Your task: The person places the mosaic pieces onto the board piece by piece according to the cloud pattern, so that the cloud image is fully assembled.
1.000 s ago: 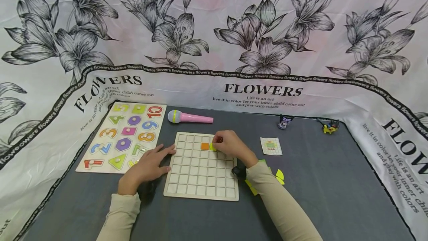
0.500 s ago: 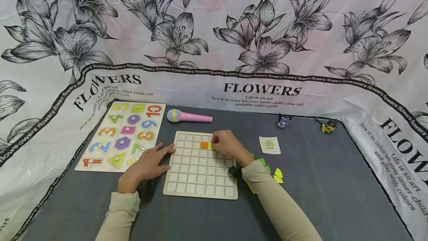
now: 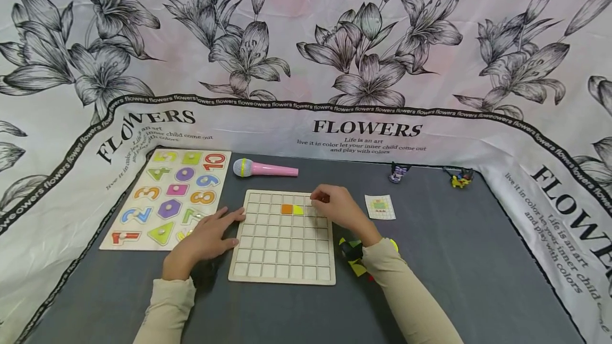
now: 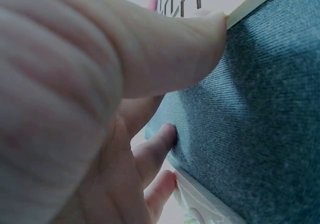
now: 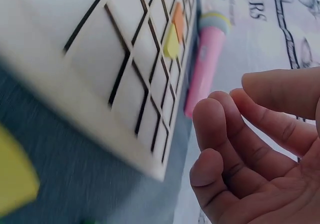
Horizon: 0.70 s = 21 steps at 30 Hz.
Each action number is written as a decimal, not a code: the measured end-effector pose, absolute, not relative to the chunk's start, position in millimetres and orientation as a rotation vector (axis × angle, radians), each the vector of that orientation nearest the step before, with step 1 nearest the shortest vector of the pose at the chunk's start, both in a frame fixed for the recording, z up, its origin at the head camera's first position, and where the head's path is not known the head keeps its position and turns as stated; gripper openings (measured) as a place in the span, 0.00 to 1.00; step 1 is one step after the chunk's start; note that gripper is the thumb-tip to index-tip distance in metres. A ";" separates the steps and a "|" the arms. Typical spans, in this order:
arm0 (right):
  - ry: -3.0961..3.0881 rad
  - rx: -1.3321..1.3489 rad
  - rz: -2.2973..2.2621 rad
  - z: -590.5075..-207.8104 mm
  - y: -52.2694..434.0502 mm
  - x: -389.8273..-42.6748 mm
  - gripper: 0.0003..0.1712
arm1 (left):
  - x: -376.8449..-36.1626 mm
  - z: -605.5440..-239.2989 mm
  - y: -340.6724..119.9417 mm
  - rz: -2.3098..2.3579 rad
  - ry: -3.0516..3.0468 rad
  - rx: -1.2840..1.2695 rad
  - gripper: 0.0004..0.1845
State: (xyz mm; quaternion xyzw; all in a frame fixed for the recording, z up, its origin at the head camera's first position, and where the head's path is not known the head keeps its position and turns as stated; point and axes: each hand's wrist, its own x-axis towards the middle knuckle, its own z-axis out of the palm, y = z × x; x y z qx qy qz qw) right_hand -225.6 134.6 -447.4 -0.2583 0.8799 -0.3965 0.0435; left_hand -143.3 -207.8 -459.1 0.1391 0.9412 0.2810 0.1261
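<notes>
At centre frame, a person's left hand (image 3: 203, 238) lies flat, fingers straight, steadying the left edge of a wooden grid board (image 3: 283, 238) on the grey bench (image 3: 478, 259). The right hand (image 3: 337, 207), loosely curled and holding nothing, hovers at the board's upper right, just right of a yellow tile (image 3: 298, 209) seated beside an orange tile (image 3: 287, 208). A pink microphone (image 3: 265, 169) lies beyond.

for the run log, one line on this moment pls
left hand rests on grid board edge | right hand empty | yellow piece beside orange piece
</notes>
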 end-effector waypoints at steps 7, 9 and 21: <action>2.755 -0.700 -1.225 -444.1 170.0 -209.4 0.10 | -143.0 -461.2 -208.8 0.821 2.747 0.430 0.36; 2.763 -0.691 -1.215 -443.9 179.7 -205.6 0.10 | -142.6 -461.1 -209.2 0.806 2.759 0.436 0.35; 2.782 -0.749 -1.176 -444.4 242.0 -180.0 0.15 | -143.8 -463.1 -208.5 0.787 2.755 0.429 0.36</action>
